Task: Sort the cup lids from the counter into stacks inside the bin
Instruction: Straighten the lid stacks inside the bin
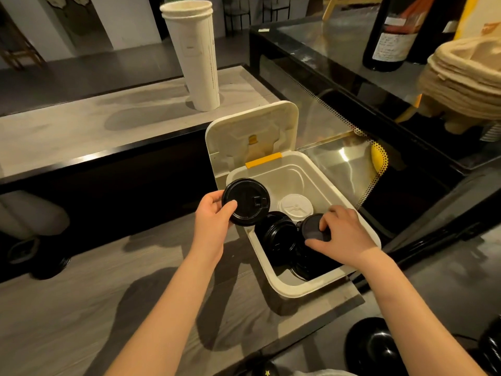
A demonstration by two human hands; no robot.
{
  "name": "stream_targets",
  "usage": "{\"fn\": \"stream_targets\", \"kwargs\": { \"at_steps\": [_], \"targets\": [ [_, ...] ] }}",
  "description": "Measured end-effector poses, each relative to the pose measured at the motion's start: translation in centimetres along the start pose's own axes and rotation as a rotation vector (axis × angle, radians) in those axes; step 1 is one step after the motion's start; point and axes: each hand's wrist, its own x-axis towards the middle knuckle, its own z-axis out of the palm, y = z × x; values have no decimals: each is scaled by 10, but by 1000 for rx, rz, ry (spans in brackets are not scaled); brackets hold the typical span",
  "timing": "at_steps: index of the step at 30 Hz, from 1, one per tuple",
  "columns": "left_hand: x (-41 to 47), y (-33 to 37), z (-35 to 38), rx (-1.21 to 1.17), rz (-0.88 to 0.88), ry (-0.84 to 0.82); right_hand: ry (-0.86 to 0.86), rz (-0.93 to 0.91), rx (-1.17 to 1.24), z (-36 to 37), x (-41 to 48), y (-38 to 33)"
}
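Observation:
A cream plastic bin (292,287) stands open on the grey counter, its hinged cover (252,131) tipped up behind it. Inside are a stack of black lids (276,236) and a white lid (295,206) on a white stack. My left hand (214,218) holds a large black lid (245,202) over the bin's left rim, thumb on top. My right hand (344,234) reaches into the bin and grips a smaller black lid (311,226) beside the black stack. More black lids lie lower in the bin, partly hidden.
A tall stack of white paper cups (195,58) stands on the raised ledge behind the bin. A glass display case (352,77) with a dark bottle (390,36) and a pile of beige trays (466,77) flanks the right. Black lids (371,346) lie at the lower right.

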Motion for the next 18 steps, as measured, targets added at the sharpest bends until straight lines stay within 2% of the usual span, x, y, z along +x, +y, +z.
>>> {"fn": "stream_targets", "kwargs": {
  "at_steps": [2,4,7,11,12,14,16,18],
  "targets": [
    [2,4,4,23,3,-5,106,-67,95,-5,1,-7],
    [5,11,11,32,0,-35,174,-137,292,-13,7,-23],
    [6,21,24,48,1,-115,120,-149,639,-21,26,-55],
    [12,24,30,91,6,-103,82,-167,765,-29,56,-76],
    [12,23,29,179,28,-89,82,-158,794,-31,61,-75],
    [15,14,26,556,134,-91,111,-111,835,-34,69,-68],
    [11,5,27,980,218,-241,144,-49,855,-36,75,-56],
    [5,-2,36,1291,256,-431,170,24,877,-37,80,-42]
  ]
}}
